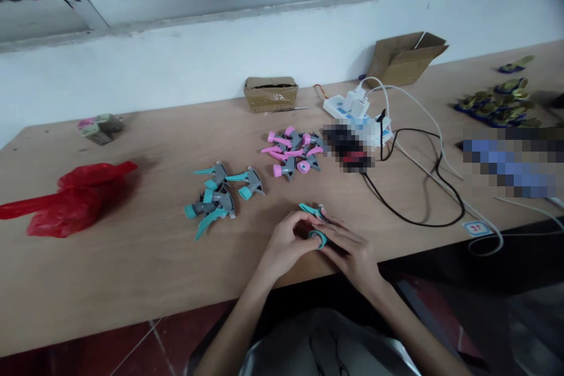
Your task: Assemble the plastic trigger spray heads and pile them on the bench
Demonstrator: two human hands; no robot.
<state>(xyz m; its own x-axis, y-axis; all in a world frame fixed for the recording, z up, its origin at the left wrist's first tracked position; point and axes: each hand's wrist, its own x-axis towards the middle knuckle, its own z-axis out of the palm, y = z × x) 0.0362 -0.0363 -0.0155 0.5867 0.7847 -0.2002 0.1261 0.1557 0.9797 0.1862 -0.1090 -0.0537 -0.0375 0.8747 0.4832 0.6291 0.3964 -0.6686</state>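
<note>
Near the table's front edge, my left hand (288, 241) and my right hand (350, 247) close round one teal-and-grey spray trigger head (318, 239). Its teal collar faces me, and its teal lever sticks out beyond my fingers; my hands cover most of the grey body. To the left lies a loose group of teal-and-grey spray trigger heads (220, 200). Farther back, a pile of pink-and-grey spray trigger heads (293, 153) rests on the wooden table (145, 282).
A red plastic bag (81, 200) lies at the left. Cardboard boxes (271, 97) stand along the wall. A white power strip (356, 117) trails a black cable (396, 211) and white cables across the right side. Gold-and-blue parts (497, 106) sit farther right.
</note>
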